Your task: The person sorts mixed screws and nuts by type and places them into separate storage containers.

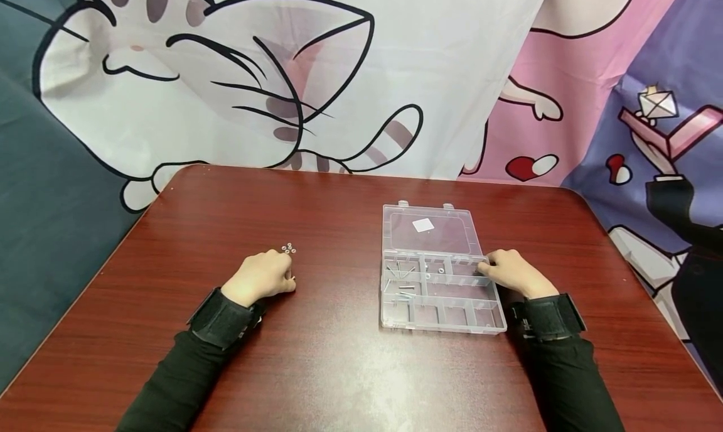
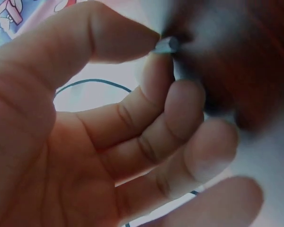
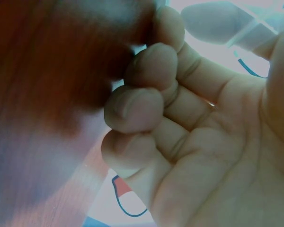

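My left hand is low over the table, left of the box. In the left wrist view its thumb and index fingertip pinch a small shiny metal piece; its exact kind I cannot tell. Just beyond that hand lie several small metal nuts in a cluster. A clear plastic compartment box has its lid folded back. My right hand grips the box's right side wall, a digit over the rim and the other fingers curled along the outside, near the tabletop.
Thin metal screws or pins lie in the left compartments, with a few small nuts in the middle one. A white label is on the lid. The reddish-brown table backs onto a printed cat curtain.
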The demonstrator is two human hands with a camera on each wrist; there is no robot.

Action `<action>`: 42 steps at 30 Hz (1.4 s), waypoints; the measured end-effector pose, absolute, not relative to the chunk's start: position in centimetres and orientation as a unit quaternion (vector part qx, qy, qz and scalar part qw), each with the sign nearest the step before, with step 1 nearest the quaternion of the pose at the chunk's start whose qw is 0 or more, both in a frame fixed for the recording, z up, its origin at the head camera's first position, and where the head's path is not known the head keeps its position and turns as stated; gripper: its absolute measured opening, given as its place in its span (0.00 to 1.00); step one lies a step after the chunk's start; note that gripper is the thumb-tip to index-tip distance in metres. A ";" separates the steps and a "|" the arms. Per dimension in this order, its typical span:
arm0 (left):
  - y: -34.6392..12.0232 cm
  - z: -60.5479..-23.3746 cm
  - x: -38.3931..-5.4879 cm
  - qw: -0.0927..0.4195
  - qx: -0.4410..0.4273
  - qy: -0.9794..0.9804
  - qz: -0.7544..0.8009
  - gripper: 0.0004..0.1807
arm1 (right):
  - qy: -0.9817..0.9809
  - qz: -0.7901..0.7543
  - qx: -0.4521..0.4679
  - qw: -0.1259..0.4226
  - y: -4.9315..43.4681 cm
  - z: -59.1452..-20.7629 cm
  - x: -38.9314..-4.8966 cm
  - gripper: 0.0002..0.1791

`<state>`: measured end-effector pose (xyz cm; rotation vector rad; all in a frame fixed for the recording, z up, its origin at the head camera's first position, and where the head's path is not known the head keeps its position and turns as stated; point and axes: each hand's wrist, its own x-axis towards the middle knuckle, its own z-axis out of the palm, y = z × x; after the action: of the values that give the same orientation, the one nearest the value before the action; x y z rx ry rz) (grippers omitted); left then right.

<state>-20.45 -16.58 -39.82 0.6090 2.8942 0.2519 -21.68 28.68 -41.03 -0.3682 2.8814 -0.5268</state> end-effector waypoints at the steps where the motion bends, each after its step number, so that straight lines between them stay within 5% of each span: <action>1: -16.6 -39.8 -20.4 0.085 0.205 0.972 0.084 0.13 | 0.972 -0.177 -0.125 0.094 28.7 -41.0 -21.7 0.13; 42: -13.3 -37.9 -20.7 0.054 0.264 0.960 0.081 0.18 | 0.971 -0.178 -0.129 0.090 28.5 -40.8 -21.4 0.12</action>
<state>-20.68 -13.31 -37.90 0.8010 2.9153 0.2475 -21.44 28.53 -40.80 -0.3842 2.8886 -0.5294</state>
